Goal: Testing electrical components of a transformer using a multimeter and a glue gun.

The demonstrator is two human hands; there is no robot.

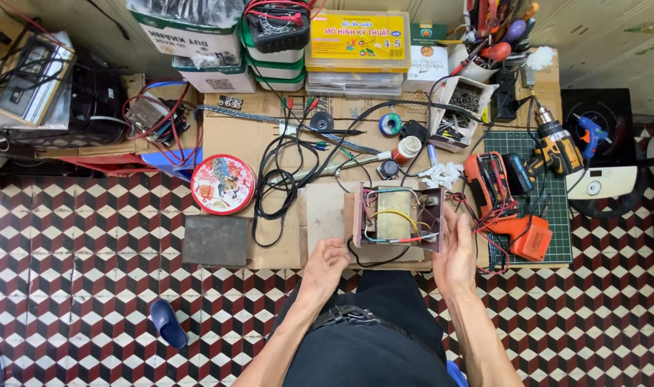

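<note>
Both my hands hold up a small open box-shaped electrical unit (398, 217) with brownish walls, a metal core and yellow, blue and red wires inside. My left hand (325, 264) grips its lower left corner, where a black cable loops out. My right hand (455, 252) presses flat against its right wall, fingers pointing up. The unit hovers over the cardboard sheet (234, 140) laid on the floor in front of my knees.
A round red tin (224, 184), a dark grey slab (215, 241), tangled black cables (284, 172), an orange power tool (517, 229), a cordless drill (556, 147) on a green cutting mat (552, 215), stacked plastic boxes (356, 50) and a blue slipper (168, 324) on the checkered tiles.
</note>
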